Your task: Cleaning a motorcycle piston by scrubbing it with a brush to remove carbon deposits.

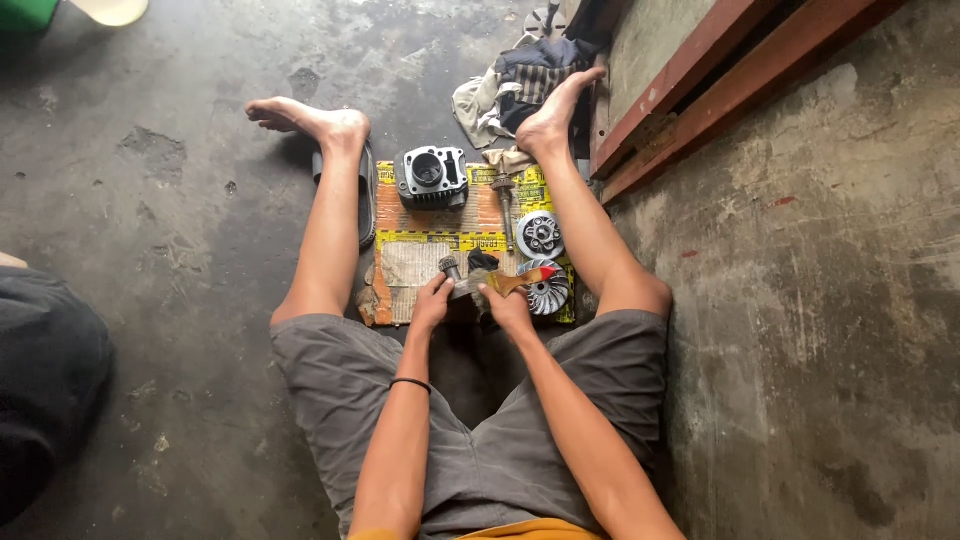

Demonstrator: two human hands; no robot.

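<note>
Left hand (432, 300) gripping a small metal part (450, 268), right hand (508, 303) a brush (522, 279), engine cylinder (431, 177) at twelve o'clock.

Informal repair workshop, stained concrete floor (180, 200), engine cylinder (431, 176) and pulley parts (541, 235) (on flattened cardboard (420, 265))

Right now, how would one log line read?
left hand: holds small metal part | right hand: holds paintbrush | cylinder block: on cardboard
</note>
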